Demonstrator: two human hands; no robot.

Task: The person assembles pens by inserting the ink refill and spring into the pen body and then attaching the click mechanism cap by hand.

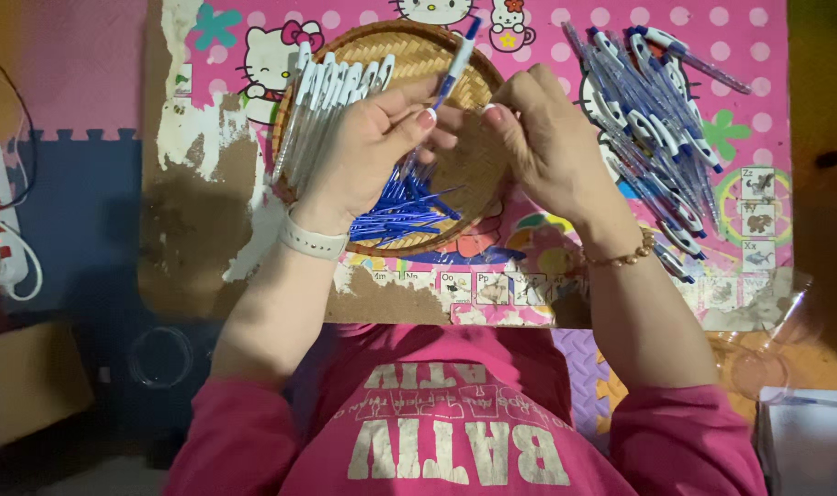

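Pink table (547,55): one basket (478,165), one pen (457,62) between two hands.

Brown cardboard box (28,381) lower left; no labels/screens.

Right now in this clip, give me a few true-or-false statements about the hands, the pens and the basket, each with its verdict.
1. The left hand holds a fanned row of pen barrels. True.
2. The woven basket is empty. False: loose blue refills lie in it.
3. Both hands meet on a single pen above the basket. True.
4. The pile of finished pens lies beside the left hand. False: it lies on the pink mat beyond the right hand.
5. The right wrist carries a white band. False: it carries a beaded bracelet; the white band is on the left wrist.
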